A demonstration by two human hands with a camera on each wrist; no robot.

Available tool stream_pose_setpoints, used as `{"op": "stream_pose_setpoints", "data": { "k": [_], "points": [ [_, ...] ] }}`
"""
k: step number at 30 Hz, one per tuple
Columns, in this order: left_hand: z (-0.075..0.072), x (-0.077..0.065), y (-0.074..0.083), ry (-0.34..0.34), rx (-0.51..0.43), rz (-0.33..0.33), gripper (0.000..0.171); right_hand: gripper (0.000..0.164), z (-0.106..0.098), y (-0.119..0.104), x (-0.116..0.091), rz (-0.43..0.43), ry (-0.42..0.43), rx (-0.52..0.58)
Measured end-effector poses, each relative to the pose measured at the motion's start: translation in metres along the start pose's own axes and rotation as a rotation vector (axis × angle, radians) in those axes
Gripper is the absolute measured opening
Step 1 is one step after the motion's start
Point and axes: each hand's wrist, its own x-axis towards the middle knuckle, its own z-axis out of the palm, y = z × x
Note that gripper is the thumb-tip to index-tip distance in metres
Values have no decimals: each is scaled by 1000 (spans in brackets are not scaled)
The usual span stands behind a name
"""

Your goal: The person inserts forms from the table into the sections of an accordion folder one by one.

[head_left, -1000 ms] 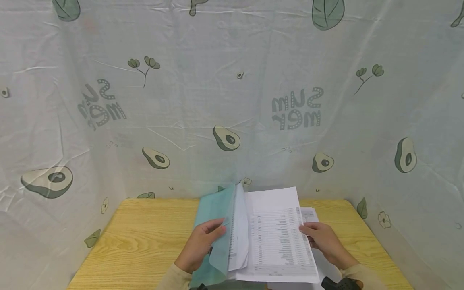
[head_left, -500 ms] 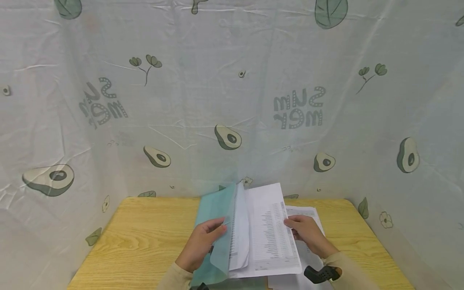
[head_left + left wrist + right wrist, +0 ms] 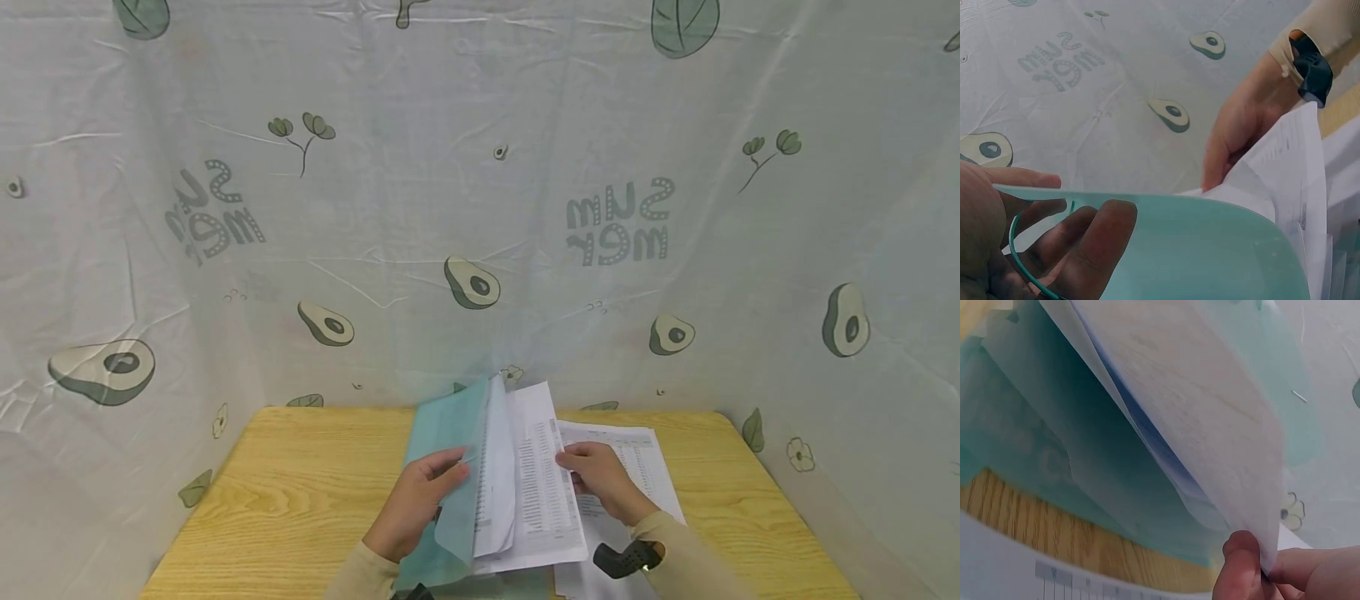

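Observation:
My left hand (image 3: pixel 418 504) grips the cover of a teal plastic folder (image 3: pixel 442 421), which stands open and tilted up. In the left wrist view the folder's teal cover (image 3: pixel 1210 250) passes between thumb and fingers. With thumb and fingertips my right hand (image 3: pixel 603 477) pinches the right edge of a printed paper sheet (image 3: pixel 542 475), angled beside the folder's opening. More white papers (image 3: pixel 497 483) stand inside, against the cover. The right wrist view shows the pinched paper (image 3: pixel 1210 412) from behind, with clear sleeves and teal layers beside it.
Another printed sheet (image 3: pixel 637 454) lies on the wooden table (image 3: pixel 300 492), under and beside my right hand. A black band (image 3: pixel 626 558) circles the right wrist. A pale curtain (image 3: pixel 405 200) with avocado prints hangs behind and at both sides.
My right hand has moved left with the printed sheet, bringing it closer to the folder and uncovering more of the sheet on the table. My left hand stays on the folder cover.

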Motion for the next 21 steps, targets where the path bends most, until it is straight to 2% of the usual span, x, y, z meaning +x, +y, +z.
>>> {"op": "stream_pose_setpoints", "data": {
  "k": [11,21],
  "points": [
    [2,-2,2,8,-19,4,53,25,27,-5,6,15,-14,-22],
    [3,-3,2,16,-27,2,52,26,29,-3,9,3,-14,-19]
  ]
}}
